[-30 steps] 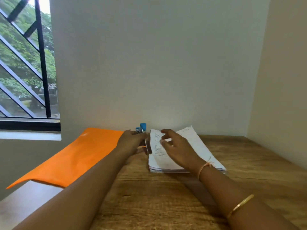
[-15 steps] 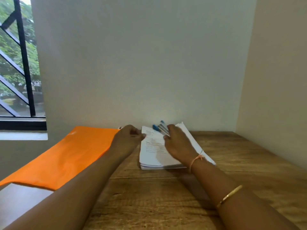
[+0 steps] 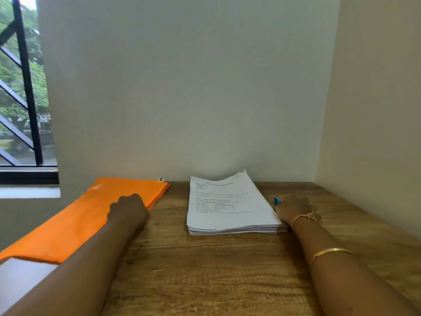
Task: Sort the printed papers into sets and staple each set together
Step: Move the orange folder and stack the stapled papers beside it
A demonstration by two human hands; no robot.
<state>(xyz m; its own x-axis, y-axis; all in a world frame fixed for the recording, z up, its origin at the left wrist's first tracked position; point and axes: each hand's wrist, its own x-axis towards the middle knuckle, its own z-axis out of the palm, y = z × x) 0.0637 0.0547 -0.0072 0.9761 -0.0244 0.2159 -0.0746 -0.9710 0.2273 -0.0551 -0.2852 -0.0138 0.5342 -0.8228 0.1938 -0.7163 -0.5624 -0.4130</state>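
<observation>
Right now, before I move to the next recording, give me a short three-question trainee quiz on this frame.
1. True or false: the paper stack lies between the left hand and the right hand.
2. The left hand is at the edge of: A) the orange folder; B) the paper stack; C) the window sill.
3. What colour is the small tip showing just beyond the right hand?

Key: 1 true; 2 A; 3 blue.
</observation>
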